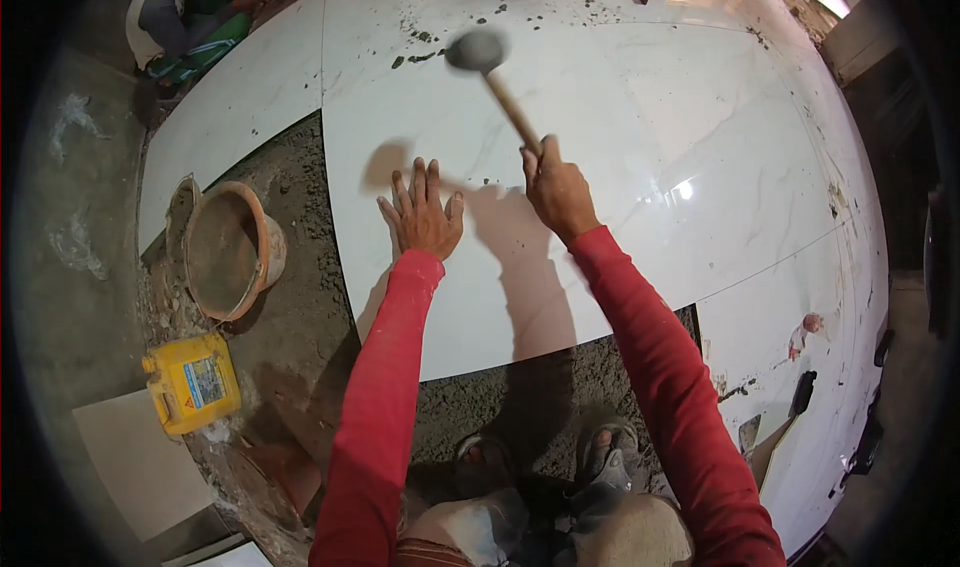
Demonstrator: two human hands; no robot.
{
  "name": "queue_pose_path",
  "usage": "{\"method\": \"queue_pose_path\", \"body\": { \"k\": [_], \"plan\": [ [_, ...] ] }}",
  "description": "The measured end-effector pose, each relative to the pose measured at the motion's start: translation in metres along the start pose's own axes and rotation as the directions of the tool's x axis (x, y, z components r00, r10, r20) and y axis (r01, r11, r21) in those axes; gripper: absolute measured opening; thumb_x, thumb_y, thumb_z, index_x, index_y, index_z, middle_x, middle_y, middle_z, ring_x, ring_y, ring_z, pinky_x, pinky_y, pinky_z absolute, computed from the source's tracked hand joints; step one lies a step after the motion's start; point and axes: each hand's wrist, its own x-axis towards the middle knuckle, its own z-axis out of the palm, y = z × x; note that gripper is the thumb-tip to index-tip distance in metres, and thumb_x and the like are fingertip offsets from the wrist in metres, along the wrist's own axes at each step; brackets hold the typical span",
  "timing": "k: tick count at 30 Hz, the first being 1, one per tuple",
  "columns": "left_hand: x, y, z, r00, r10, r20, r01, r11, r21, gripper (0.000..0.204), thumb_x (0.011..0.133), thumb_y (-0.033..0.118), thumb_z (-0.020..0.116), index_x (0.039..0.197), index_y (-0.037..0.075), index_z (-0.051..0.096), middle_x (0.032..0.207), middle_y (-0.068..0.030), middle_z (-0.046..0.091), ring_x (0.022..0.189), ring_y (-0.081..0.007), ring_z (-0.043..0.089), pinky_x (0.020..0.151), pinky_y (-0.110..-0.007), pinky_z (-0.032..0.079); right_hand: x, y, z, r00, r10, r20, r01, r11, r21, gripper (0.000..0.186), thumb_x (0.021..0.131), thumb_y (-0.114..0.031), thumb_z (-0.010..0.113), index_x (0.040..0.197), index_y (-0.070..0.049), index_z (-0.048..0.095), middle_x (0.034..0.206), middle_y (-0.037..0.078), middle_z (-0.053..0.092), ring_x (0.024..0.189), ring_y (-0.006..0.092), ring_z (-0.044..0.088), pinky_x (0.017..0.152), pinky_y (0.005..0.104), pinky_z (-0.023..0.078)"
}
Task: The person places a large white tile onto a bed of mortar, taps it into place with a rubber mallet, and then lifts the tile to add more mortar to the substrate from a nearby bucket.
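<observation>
R hand [560, 195] clenched round the mallet [511, 105] handle, nothing else in it; head's blurred on my feed. L hand [428, 217] palm-down, fingers spread, prob. resting on the white tile [630, 237], which lies under both arms, bordered L & near side by rough grey mortar [470, 404]. Orange tub [272, 252] & yellow jug [186, 407] off L. I'd judge: tapping step. Next hit calls for L fingers clear, even force.
</observation>
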Motion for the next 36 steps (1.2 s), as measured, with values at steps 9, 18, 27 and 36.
{"method": "queue_pose_path", "body": {
  "k": [9, 18, 27, 36],
  "plan": [
    [-0.003, -0.006, 0.01, 0.997, 0.044, -0.064, -0.045, 0.999, -0.024, 0.065, 0.097, 0.047, 0.046, 0.153, 0.017, 0.029, 0.161, -0.0034, 0.023, 0.148, -0.0374, 0.016, 0.114, -0.066, 0.016, -0.005, -0.009, 0.007, 0.995, -0.062, 0.074, 0.069, 0.992, -0.103, 0.033, 0.101, -0.038, 0.046, 0.104, -0.006, 0.042, 0.062, 0.024, 0.061, 0.059, 0.0484, 0.06, 0.055, 0.0598, 0.045],
    [-0.024, -0.04, 0.0, 0.991, -0.021, -0.131, -0.003, 0.983, -0.184, 0.073, 0.095, 0.053, 0.048, 0.151, 0.009, 0.03, 0.157, -0.0114, 0.029, 0.147, -0.0353, 0.021, 0.119, -0.05, 0.017, 0.0, -0.051, 0.019, 0.986, -0.113, 0.125, 0.133, 0.978, -0.161, 0.033, 0.101, -0.038, 0.049, 0.102, -0.006, 0.042, 0.064, 0.027, 0.06, 0.06, 0.0495, 0.059, 0.051, 0.0588, 0.044],
    [-0.025, -0.041, -0.003, 0.994, -0.064, -0.089, 0.053, 0.991, -0.122, 0.078, 0.095, 0.056, 0.047, 0.152, 0.008, 0.025, 0.158, -0.0131, 0.028, 0.147, -0.0317, 0.022, 0.12, -0.046, 0.016, 0.001, -0.058, 0.038, 0.97, -0.242, -0.017, 0.242, 0.966, 0.086, 0.031, 0.102, -0.032, 0.049, 0.1, -0.002, 0.046, 0.065, 0.028, 0.059, 0.063, 0.0499, 0.059, 0.053, 0.0556, 0.043],
    [-0.024, -0.044, 0.0, 0.993, -0.044, -0.109, 0.029, 0.991, -0.132, 0.079, 0.095, 0.059, 0.045, 0.153, 0.008, 0.027, 0.158, -0.0107, 0.028, 0.148, -0.0308, 0.02, 0.12, -0.048, 0.016, 0.013, -0.044, 0.037, 0.962, -0.186, 0.201, 0.22, 0.962, -0.16, 0.03, 0.102, -0.032, 0.049, 0.099, -0.002, 0.048, 0.067, 0.029, 0.061, 0.064, 0.0478, 0.061, 0.053, 0.0551, 0.046]
  ]
}}
